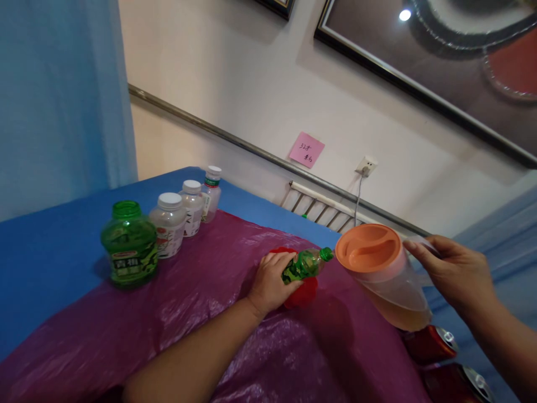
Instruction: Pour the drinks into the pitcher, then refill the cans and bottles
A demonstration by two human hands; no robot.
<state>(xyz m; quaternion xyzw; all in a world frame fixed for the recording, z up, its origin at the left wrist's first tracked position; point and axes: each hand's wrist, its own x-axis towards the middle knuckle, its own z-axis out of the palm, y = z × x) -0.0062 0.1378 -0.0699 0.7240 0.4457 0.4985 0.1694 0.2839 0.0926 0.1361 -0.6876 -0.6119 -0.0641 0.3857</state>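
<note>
My left hand [273,280] is wrapped round a small green plastic bottle [305,265], which leans with its neck to the right. Beneath the bottle lies a red funnel-like or bowl-shaped piece [302,295], partly hidden by the hand. In my right hand [455,268] is the handle of a clear plastic pitcher [394,291] with an orange lid [368,247]. The pitcher tilts toward the bottle, its spout side close to the bottle's mouth, and pale yellowish liquid sits low inside. Whether any liquid flows I cannot tell.
A wide green jar [129,246] and several clear bottles with white caps, one a round bottle [168,224], line the left. Two red cans [432,344] stand at the lower right. Purple plastic sheet [176,313] covers part of the blue table [50,246]. A radiator [319,207] is behind.
</note>
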